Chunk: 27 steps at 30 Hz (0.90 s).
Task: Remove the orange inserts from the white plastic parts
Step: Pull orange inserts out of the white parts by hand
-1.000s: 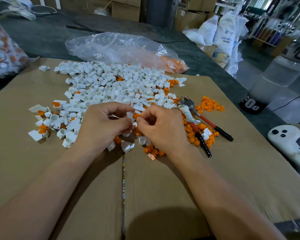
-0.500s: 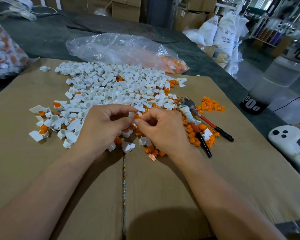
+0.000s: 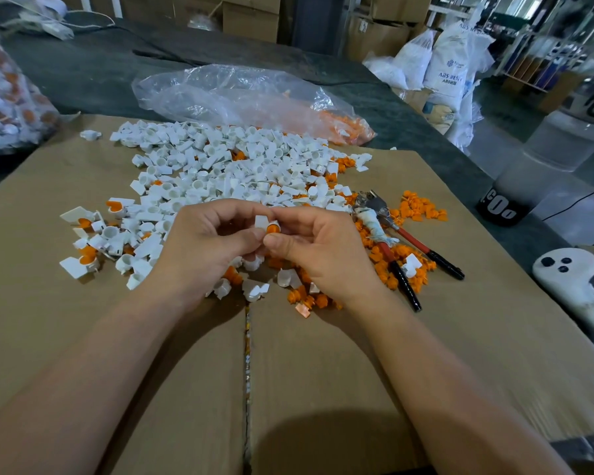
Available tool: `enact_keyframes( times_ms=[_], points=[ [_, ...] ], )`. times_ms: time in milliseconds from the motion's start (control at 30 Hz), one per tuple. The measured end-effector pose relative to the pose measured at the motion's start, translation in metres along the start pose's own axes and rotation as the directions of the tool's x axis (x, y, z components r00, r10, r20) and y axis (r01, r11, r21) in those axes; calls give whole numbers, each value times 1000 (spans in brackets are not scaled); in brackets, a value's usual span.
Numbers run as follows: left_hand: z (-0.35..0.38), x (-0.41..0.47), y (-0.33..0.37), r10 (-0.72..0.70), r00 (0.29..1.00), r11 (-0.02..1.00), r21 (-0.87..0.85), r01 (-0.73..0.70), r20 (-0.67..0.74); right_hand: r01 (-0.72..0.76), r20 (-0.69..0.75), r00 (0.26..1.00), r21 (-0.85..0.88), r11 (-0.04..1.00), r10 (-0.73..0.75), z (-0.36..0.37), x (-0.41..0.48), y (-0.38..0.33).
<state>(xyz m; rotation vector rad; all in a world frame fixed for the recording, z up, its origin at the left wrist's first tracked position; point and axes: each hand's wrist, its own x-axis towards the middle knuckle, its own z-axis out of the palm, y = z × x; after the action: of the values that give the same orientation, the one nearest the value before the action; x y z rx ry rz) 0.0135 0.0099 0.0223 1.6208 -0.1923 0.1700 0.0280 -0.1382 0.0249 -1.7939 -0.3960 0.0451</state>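
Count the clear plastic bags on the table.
2. One bag lies behind the pile of white parts, orange pieces inside; the other bag sits at the left edge, cut off by the frame. Others may lie out of view.

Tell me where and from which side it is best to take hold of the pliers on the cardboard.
Probably by the two red-and-black handles of the pliers, coming from the near right: their black tips point that way onto bare cardboard, while the wrapped head lies among loose orange inserts.
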Motion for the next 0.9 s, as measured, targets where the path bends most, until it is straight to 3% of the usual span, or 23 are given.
enact_keyframes(
  times_ms=[233,400,900],
  points=[
    [2,-1,-4,58,996,994,97,-51,-73,-12,63,998,42,999,10,-2,1,4],
    [3,-2,0,-39,997,998,-55,36,-64,-22,82,997,69,997,16,-5,2,3],
    [-2,2,3,-251,968,957,-145,253,31,-49,104,994,57,997,43,-3,-1,1]
  ],
)
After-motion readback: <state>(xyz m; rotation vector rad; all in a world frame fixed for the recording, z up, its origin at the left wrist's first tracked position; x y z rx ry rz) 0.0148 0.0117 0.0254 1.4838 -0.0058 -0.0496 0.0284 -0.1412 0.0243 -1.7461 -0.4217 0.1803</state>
